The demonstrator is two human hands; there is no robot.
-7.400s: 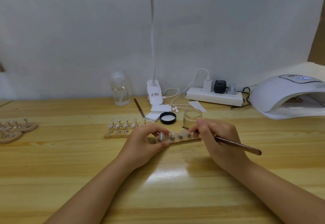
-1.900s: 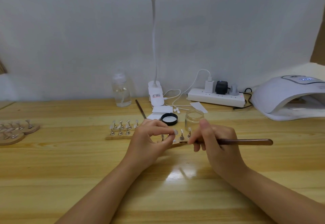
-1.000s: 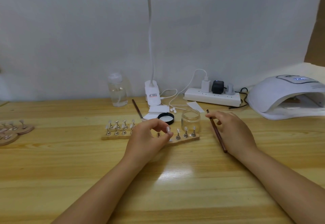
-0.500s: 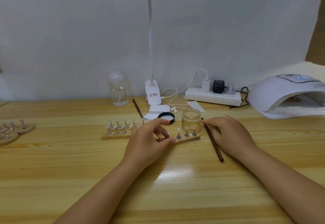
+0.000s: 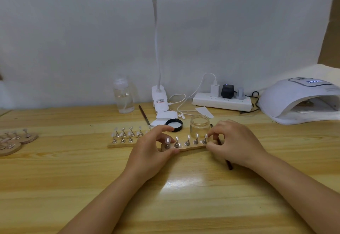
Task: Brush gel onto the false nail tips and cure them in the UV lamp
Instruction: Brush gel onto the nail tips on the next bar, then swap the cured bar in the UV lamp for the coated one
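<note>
Head view of the bench. Both hands take the near wooden strip [image 5: 191, 147], which carries five false nail tips [image 5: 188, 136] on metal stands and lies on the table [image 5: 73, 169] with its long axis running left to right, its right end slightly farther from the person. The left hand [image 5: 152, 149] grips the strip's left end, thumb at the near edge and fingers arched over the first stand; the right hand [image 5: 233, 141] pinches the right end with curled fingertips. The brush [image 5: 229, 165] lies on the table under the right hand, apparently released, though the hand hides most of it. The open gel jar [image 5: 200, 125] stands just behind the strip, its black lid [image 5: 174, 123] beside it. The UV lamp [image 5: 301, 101] sits well apart at the far right, its opening facing the person. Judged step: carrying the strip to cure. The right hand is nearer the lamp, so the strip would travel rightward roughly along its own axis, right end leading. A second strip [image 5: 121, 144] with tips waits to the left
</note>
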